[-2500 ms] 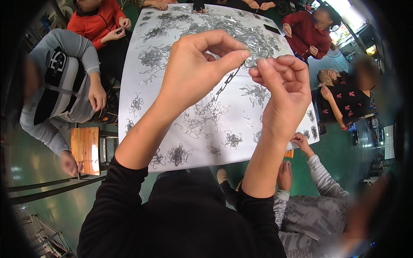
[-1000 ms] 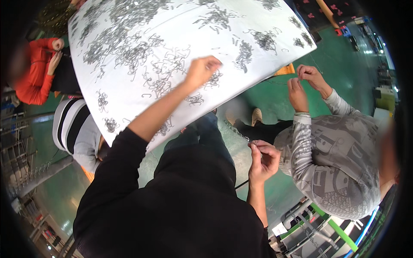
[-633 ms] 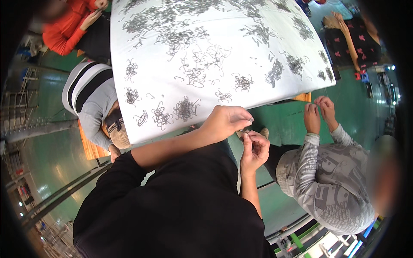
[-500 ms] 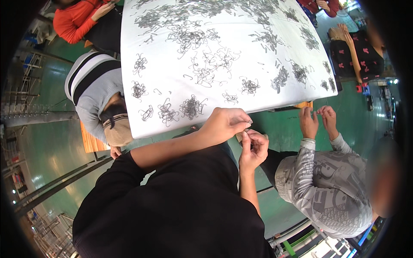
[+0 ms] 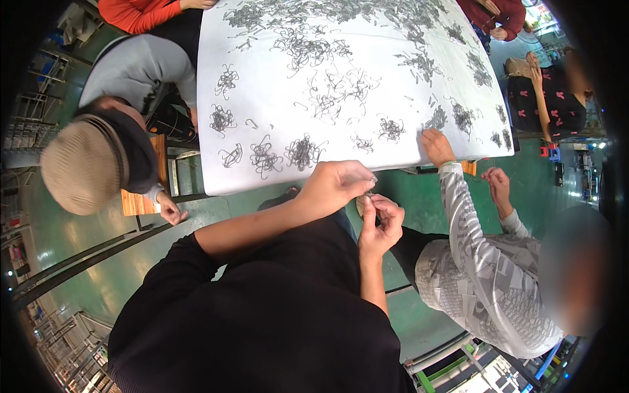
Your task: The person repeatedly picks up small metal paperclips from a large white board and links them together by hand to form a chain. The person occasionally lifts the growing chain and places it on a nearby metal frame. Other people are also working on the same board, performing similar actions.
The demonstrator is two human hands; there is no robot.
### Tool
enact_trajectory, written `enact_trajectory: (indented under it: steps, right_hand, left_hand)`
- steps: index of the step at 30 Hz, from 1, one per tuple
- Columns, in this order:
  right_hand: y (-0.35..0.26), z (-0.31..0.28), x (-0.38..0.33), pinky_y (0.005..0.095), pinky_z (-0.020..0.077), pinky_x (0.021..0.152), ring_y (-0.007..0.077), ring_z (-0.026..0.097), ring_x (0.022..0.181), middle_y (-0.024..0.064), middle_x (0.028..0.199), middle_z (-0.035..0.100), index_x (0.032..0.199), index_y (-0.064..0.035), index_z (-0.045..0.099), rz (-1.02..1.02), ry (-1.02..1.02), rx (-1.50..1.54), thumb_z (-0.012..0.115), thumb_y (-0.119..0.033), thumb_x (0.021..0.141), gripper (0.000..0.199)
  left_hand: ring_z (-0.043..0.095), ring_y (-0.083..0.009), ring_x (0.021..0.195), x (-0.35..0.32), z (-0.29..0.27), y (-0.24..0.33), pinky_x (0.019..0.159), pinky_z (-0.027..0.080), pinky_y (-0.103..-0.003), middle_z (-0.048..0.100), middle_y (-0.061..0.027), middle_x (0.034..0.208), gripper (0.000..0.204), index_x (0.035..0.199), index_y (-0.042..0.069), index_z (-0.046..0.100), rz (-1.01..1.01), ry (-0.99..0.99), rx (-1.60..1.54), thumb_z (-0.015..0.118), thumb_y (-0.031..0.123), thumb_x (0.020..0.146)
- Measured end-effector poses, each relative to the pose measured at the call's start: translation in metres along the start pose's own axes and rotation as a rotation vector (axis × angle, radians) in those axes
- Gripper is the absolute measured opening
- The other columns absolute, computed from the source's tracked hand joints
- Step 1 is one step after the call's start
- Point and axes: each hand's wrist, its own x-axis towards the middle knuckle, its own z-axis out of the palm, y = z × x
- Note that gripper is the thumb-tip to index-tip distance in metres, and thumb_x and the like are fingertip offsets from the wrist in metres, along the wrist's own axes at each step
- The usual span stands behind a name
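My left hand and my right hand meet just off the near edge of the white-covered table. Both are closed in a pinch, thumb against fingers. Something small and dark shows at the fingertips, too small to name. The nearest pile of thin, dark, curved strips lies on the table beyond my left hand. To its left sit another pile of curved strips and a smaller one. Farther right are a small cluster and a rounder pile.
Loose curved strips spread over the middle, with a mass of short dark pieces at the far side. At right, a person in a grey patterned top reaches a hand to the table. A person in a tan hat bends at left.
The person at right has brought one hand onto the table by a pile of short pieces. At left, the person in the hat has leaned away from the table. My hands stay pinched together.
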Motion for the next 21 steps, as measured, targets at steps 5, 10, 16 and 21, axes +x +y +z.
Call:
enact_trajectory:
  steps: [5, 10, 16, 21]
  right_hand:
    - [0.0, 0.001, -0.006, 0.0238, 0.0532, 0.074, 0.0127, 0.063, 0.082, 0.0124, 0.095, 0.064, 0.09, 0.0004, 0.053, -0.01, 0.009, -0.084, 0.066, 0.006, 0.084, 0.016]
    - [0.002, 0.0, -0.007, 0.0243, 0.0534, 0.071, 0.0138, 0.063, 0.08, 0.013, 0.095, 0.065, 0.092, 0.0008, 0.054, -0.075, -0.028, -0.157, 0.068, 0.002, 0.084, 0.016]
    - [0.008, -0.001, -0.006, 0.0251, 0.0528, 0.072, 0.0147, 0.064, 0.082, 0.0136, 0.098, 0.064, 0.098, 0.0006, 0.053, -0.092, -0.089, -0.171, 0.066, 0.001, 0.086, 0.018]
    - [0.022, -0.002, 0.023, 0.0273, 0.052, 0.067, 0.0171, 0.062, 0.076, 0.012, 0.09, 0.062, 0.096, 0.0001, 0.058, 0.121, -0.04, -0.074, 0.063, -0.003, 0.088, 0.01]
  left_hand:
    - [0.063, -0.0074, 0.075, -0.008, 0.003, 0.005, 0.066, 0.051, -0.023, 0.07, -0.0055, 0.093, 0.012, 0.098, 0.0, 0.068, 0.062, 0.01, 0.193, 0.064, 0.003, 0.086]
    - [0.064, -0.0121, 0.075, -0.013, 0.004, 0.004, 0.065, 0.052, -0.025, 0.069, -0.0078, 0.096, 0.014, 0.097, 0.001, 0.068, 0.324, 0.051, 0.295, 0.064, 0.0, 0.084]
    - [0.065, -0.0176, 0.078, -0.014, -0.002, -0.004, 0.067, 0.052, -0.028, 0.068, -0.008, 0.09, 0.012, 0.094, 0.001, 0.068, 0.428, 0.071, 0.33, 0.065, -0.002, 0.082]
    - [0.063, -0.0241, 0.079, -0.012, -0.012, -0.011, 0.071, 0.05, -0.033, 0.065, -0.0083, 0.088, 0.01, 0.094, 0.002, 0.067, 0.428, 0.059, 0.337, 0.065, 0.005, 0.084]
